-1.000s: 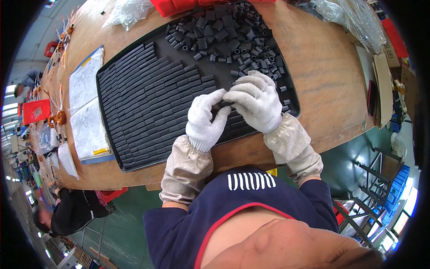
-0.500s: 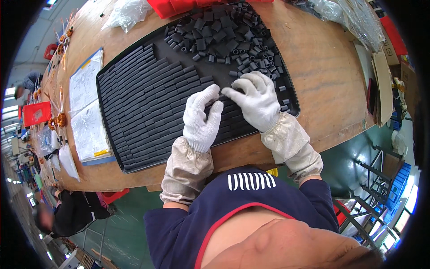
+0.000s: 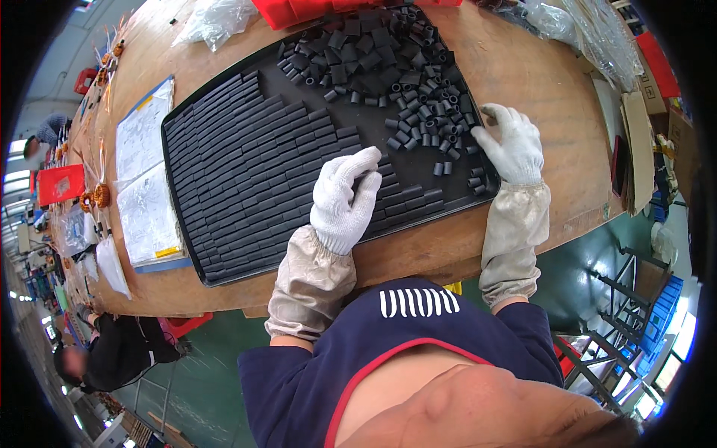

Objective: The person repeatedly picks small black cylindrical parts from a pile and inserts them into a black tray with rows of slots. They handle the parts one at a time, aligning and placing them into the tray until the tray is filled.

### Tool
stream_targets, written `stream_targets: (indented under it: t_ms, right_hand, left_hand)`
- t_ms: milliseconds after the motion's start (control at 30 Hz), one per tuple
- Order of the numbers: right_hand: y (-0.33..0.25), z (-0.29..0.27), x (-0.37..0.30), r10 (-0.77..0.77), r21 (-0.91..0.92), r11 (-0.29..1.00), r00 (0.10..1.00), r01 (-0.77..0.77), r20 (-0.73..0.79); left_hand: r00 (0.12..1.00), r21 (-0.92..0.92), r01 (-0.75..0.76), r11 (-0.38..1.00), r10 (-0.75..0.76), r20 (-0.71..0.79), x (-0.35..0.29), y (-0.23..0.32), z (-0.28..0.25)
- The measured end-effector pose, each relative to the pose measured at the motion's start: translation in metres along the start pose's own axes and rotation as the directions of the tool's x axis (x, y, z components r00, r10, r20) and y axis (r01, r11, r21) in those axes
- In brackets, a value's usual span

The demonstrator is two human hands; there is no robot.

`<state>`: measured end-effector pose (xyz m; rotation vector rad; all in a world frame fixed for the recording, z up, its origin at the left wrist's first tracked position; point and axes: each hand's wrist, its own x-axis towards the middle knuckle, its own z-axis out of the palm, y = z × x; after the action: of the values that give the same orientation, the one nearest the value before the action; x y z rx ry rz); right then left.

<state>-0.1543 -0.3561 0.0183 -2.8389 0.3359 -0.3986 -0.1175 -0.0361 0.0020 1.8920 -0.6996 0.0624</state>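
A big black tray [image 3: 187, 246] lies on the wooden table. Its left part holds tight rows of small black blocks [image 3: 246, 164]. A loose heap of the same black pieces [image 3: 388, 52] fills its far right part. My left hand [image 3: 345, 198], in a white glove, rests fingers down on the near rows, holding nothing that I can see. My right hand [image 3: 509, 143], also gloved, lies at the tray's right edge with its fingers spread, touching the loose pieces there.
Printed sheets in plastic sleeves [image 3: 142, 172] lie left of the tray. Clear bags [image 3: 216, 19] and a red bin [image 3: 314, 9] stand at the back. Cardboard [image 3: 635, 149] sits at the right edge. Another person [image 3: 112, 351] sits below left.
My hands were together over the near right rows. The right hand has moved away to the right, to the loose pieces at the tray's edge. The left hand stayed on the rows.
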Motion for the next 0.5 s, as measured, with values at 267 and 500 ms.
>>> stream_targets:
  t_ms: [267, 500]
  right_hand:
    - [-0.002, -0.005, 0.0, -0.022, 0.081, 0.996, 0.996, 0.029, -0.085]
    - [-0.048, -0.002, -0.013, 0.004, 0.902, 0.431, 0.999, -0.035, 0.037]
  left_hand:
    - [1.0, 0.019, -0.025, 1.0, 0.025, 0.0, 0.0, 0.0, 0.001]
    - [0.957, -0.343, 0.261, 0.902, -0.197, 0.212, 0.0, 0.015, -0.004]
